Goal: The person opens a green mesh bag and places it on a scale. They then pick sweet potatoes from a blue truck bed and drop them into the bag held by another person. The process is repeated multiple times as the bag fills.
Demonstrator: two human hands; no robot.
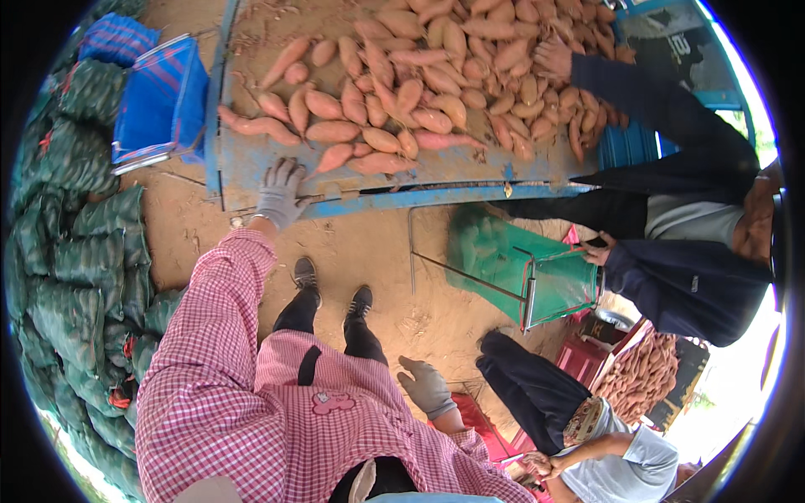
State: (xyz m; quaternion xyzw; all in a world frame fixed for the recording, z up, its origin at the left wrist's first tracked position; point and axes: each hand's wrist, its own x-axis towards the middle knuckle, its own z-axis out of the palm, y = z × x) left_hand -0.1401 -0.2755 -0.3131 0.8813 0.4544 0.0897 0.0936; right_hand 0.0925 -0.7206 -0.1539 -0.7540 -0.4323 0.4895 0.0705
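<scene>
My left hand (280, 193), in a grey work glove, rests spread on the near left corner of a blue-edged truck bed (377, 200). Its fingertips lie near several sweet potatoes (333, 157), which are strewn over the bed and heaped toward its far right. My right hand (425, 387), also gloved in grey, hangs by my side below the bed, with its fingers apart and nothing in it. To the right, a co-worker in a dark jacket has one hand (553, 58) on the heap and the other (597, 249) at the rim of a green mesh bag (503, 264) on a metal frame.
Filled green mesh sacks (69, 314) are stacked along the left. A blue bag on a frame (157, 100) stands left of the bed. Another person (604, 434) is at lower right beside a red bag (478, 427), near a second load of sweet potatoes (648, 371).
</scene>
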